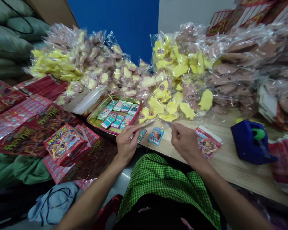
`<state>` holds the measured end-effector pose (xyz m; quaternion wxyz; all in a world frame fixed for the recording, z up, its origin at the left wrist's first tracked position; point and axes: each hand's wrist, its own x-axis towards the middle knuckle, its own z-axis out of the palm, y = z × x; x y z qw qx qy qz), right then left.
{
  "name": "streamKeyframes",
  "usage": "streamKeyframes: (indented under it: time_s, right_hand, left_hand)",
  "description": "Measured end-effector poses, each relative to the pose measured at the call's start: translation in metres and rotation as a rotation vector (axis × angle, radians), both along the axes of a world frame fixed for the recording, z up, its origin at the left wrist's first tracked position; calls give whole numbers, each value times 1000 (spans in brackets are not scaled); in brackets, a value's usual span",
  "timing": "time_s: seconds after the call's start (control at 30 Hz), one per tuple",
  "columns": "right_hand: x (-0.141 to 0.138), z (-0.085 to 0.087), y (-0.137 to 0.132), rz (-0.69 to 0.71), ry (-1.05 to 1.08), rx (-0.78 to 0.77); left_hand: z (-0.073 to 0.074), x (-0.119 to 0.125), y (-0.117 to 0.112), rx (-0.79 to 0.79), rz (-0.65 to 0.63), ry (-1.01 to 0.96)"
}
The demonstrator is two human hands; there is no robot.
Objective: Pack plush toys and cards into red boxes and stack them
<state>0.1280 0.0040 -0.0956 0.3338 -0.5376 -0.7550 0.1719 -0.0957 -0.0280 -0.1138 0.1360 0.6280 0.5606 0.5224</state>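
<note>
The left hand (127, 143) and right hand (184, 142) each pinch a thin strip (147, 125), just beside the tin of cards (115, 95) on the counter (230, 172).

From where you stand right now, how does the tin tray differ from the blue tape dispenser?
The tin tray is a wide, shallow, pink-rimmed box, while the tape dispenser is a compact, chunky blue block. The tray holds rows of small cards; the dispenser carries a green part on top. The tray lies just beyond the left hand, the dispenser well right of the right hand. Both rest on the wooden table.
</note>
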Motion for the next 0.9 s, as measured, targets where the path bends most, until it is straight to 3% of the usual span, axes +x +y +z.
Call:
streamKeyframes:
  time_s: [0.1,0.13,0.2,0.27,0.37,0.43,0.5,0.57,0.67,0.8,0.9]
  right_hand:
    - [14,18,5,122,436,-351]
    - [21,21,5,128,498,-406]
    - [44,27,5,16,459,-373]
    - [76,32,7,-179,278,-205]
    - [127,40,9,-449,-22,38]
    - [151,44,11,-593,-148,75]
    - [165,46,12,-649,-209,76]
    - [169,46,9,-614,-229,112]
    - [163,48,1,-517,-208,206]
    - [141,63,-13,-214,-228,337]
    - [123,76,-22,-30,-413,379]
  left_hand:
    - [12,39,8,-160,-112,-397]
    - [13,52,13,-234,-163,-469]
    - [13,78,23,-339,-232,-509]
    - [11,110,32,-383,-282,-392]
    - [7,165,40,-401,-380,7]
    - [6,200,41,-437,-444,264]
    - [5,222,41,-470,-468,403]
    - [6,229,41,-437,-487,432]
    - [13,216,36,-247,-501,345]
    - [18,194,29,73,-403,215]
    - [14,189,29,173,-315,160]
